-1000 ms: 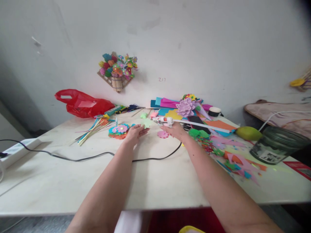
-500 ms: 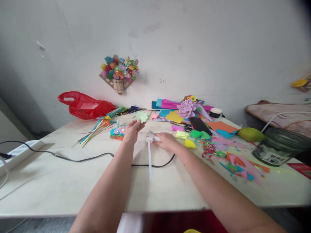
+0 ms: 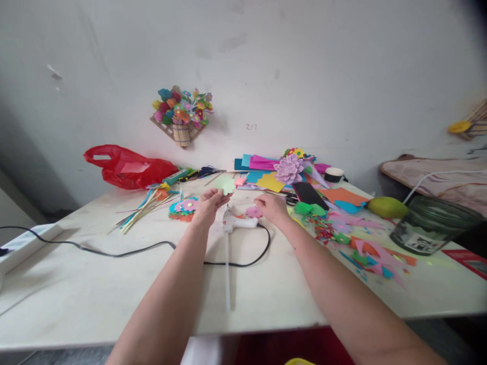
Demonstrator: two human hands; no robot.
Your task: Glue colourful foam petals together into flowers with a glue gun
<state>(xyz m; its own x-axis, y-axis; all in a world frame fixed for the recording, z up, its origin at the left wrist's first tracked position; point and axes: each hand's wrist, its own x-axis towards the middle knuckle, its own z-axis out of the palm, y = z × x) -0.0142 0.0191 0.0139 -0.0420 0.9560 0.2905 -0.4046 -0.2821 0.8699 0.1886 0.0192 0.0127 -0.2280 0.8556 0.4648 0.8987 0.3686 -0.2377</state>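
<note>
My left hand [image 3: 210, 204] pinches a pale green scalloped foam flower piece [image 3: 226, 184] at its lower left edge. A white glue gun [image 3: 243, 222] lies on the table between my hands, a long glue stick [image 3: 228, 271] jutting from it toward me. My right hand [image 3: 273, 207] is apart from the gun, its fingers curled together; whatever may be between them is hidden. Just left of and below those fingertips is a pink foam flower [image 3: 253, 212]. Beside my left wrist sits a stack of coloured foam flowers [image 3: 183, 208].
A black cord [image 3: 243, 264] loops from the gun toward a power strip [image 3: 28, 247]. Thin sticks [image 3: 142, 208] and a red bag [image 3: 131, 167] are at left. Foam sheets [image 3: 266, 177], a phone [image 3: 310, 195], foam scraps [image 3: 376, 253] and a glass jar [image 3: 426, 228] occupy the right.
My right hand has let go of the glue gun and moved right and slightly up, its fingers now curled. The gun rests on the table. My left hand still holds the green piece.
</note>
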